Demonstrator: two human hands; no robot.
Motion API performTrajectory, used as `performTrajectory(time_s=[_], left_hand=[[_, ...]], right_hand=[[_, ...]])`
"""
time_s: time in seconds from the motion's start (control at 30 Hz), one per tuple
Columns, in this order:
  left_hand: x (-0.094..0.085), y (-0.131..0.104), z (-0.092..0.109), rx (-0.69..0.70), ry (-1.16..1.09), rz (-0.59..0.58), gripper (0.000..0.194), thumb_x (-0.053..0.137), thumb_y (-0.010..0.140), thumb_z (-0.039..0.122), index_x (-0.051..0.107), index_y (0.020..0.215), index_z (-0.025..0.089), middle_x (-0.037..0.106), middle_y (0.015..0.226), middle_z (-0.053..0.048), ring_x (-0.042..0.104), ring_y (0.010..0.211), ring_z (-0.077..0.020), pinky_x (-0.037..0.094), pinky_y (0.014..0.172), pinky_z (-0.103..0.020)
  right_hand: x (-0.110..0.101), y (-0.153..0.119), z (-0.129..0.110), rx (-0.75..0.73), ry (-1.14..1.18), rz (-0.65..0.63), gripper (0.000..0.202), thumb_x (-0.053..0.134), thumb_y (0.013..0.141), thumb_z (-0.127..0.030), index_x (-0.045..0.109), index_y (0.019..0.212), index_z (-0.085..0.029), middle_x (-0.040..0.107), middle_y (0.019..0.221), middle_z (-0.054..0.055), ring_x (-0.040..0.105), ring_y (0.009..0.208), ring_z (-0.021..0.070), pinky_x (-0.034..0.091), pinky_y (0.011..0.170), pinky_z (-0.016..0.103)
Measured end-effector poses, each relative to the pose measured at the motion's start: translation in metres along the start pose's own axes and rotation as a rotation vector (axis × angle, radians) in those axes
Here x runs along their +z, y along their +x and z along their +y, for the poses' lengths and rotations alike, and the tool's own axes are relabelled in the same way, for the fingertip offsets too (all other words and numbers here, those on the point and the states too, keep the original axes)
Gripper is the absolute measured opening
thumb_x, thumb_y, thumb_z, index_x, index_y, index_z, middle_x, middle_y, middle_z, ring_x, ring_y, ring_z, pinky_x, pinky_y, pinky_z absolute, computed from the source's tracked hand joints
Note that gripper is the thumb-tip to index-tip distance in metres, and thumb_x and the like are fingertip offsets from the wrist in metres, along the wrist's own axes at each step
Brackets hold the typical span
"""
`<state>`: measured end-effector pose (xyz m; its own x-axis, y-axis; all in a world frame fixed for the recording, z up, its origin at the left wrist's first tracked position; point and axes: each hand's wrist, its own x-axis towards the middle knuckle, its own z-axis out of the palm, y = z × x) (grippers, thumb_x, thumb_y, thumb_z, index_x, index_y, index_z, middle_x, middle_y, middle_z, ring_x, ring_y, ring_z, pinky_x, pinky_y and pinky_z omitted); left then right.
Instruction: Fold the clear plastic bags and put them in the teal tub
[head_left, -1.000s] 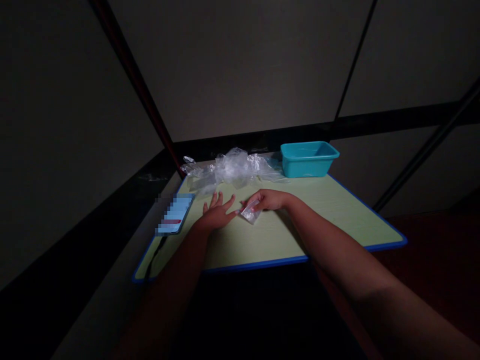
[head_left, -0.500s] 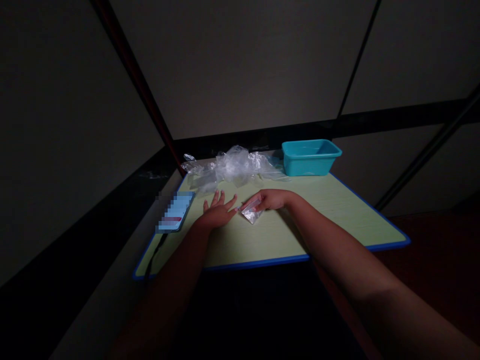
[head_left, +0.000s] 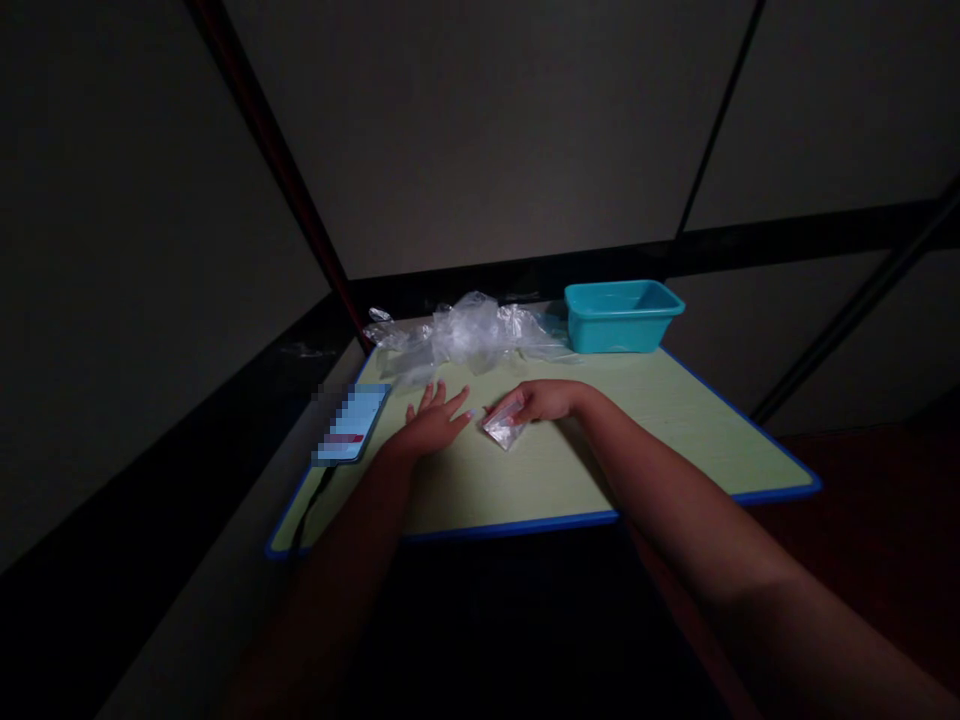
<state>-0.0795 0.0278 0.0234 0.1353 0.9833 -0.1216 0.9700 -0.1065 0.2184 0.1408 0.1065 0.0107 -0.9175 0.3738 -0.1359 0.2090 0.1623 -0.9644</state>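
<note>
My right hand [head_left: 545, 400] grips a small folded piece of clear plastic [head_left: 505, 428], with the thumb on top and the other fingers partly hidden behind it. To its left, my left hand [head_left: 436, 420] holds nothing, its fingers spread over the table. A small gap separates the left thumb from the plastic. Behind both hands lies a crumpled heap of clear plastic bags [head_left: 472, 335], stretching across the back of the table.
A turquoise basin [head_left: 621, 325] stands at the table's back right. On the left edge lies a phone [head_left: 356, 420] with a lit screen and a dark strap [head_left: 311, 505]. The pale green table [head_left: 697, 430] has a blue rim, and wall panels rise behind it.
My left hand has drawn slightly left, widening the gap to the folded plastic. My right hand still holds the plastic in nearly the same place.
</note>
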Motion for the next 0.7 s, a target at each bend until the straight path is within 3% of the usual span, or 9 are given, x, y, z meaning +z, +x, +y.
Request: performTrajectory(time_s=[0.1, 0.2, 0.27, 0.37, 0.47, 0.7], left_hand=[[-0.010, -0.004, -0.010, 0.069, -0.078, 0.028, 0.057, 0.038, 0.088, 0.050, 0.031, 0.142, 0.031, 0.018, 0.152, -0.010, 0.002, 0.141, -0.0315, 0.016, 0.104, -0.062], [-0.017, -0.008, -0.020, 0.238, -0.191, 0.086, 0.046, 0.037, 0.090, 0.044, 0.055, 0.127, 0.025, 0.048, 0.138, -0.008, 0.033, 0.134, -0.0250, 0.025, 0.108, -0.047], [-0.018, -0.013, -0.024, 0.328, -0.237, 0.145, 0.042, 0.038, 0.090, 0.043, 0.065, 0.114, 0.023, 0.058, 0.128, -0.007, 0.046, 0.124, -0.0217, 0.032, 0.106, -0.040], [-0.013, -0.022, -0.026, 0.394, -0.164, 0.222, 0.034, 0.047, 0.086, 0.044, 0.071, 0.102, 0.026, 0.054, 0.131, -0.005, 0.044, 0.124, -0.0251, 0.032, 0.106, -0.044], [-0.005, -0.031, -0.025, 0.412, -0.061, 0.265, 0.029, 0.052, 0.086, 0.041, 0.070, 0.104, 0.030, 0.049, 0.136, -0.003, 0.035, 0.129, -0.0279, 0.028, 0.107, -0.047], [0.002, -0.034, -0.019, 0.414, 0.027, 0.225, 0.027, 0.050, 0.088, 0.038, 0.068, 0.109, 0.034, 0.046, 0.139, -0.002, 0.033, 0.128, -0.0284, 0.029, 0.105, -0.048]], right_hand=[[0.000, 0.000, 0.000, 0.013, -0.006, 0.020, 0.053, 0.077, 0.063, -0.033, 0.067, 0.111, -0.012, 0.066, 0.113, 0.010, 0.058, 0.099, 0.0188, 0.038, 0.092, 0.029], [-0.002, 0.001, 0.002, 0.023, -0.019, 0.044, 0.051, 0.077, 0.063, -0.033, 0.068, 0.109, -0.012, 0.066, 0.113, 0.010, 0.059, 0.097, 0.0183, 0.039, 0.091, 0.029], [-0.003, 0.001, 0.003, 0.028, -0.020, 0.052, 0.051, 0.077, 0.063, -0.033, 0.068, 0.109, -0.013, 0.066, 0.112, 0.009, 0.059, 0.095, 0.0178, 0.040, 0.091, 0.030], [-0.004, 0.002, 0.004, 0.036, -0.011, 0.059, 0.050, 0.077, 0.063, -0.032, 0.069, 0.108, -0.013, 0.068, 0.108, 0.008, 0.060, 0.092, 0.0165, 0.040, 0.091, 0.030], [-0.003, 0.002, 0.004, 0.042, 0.008, 0.060, 0.047, 0.078, 0.062, -0.029, 0.070, 0.105, -0.013, 0.068, 0.108, 0.008, 0.061, 0.090, 0.0154, 0.040, 0.092, 0.030], [-0.003, 0.002, 0.005, 0.031, 0.009, 0.067, 0.045, 0.077, 0.062, -0.029, 0.070, 0.104, -0.013, 0.068, 0.107, 0.008, 0.060, 0.094, 0.0167, 0.039, 0.094, 0.031]])
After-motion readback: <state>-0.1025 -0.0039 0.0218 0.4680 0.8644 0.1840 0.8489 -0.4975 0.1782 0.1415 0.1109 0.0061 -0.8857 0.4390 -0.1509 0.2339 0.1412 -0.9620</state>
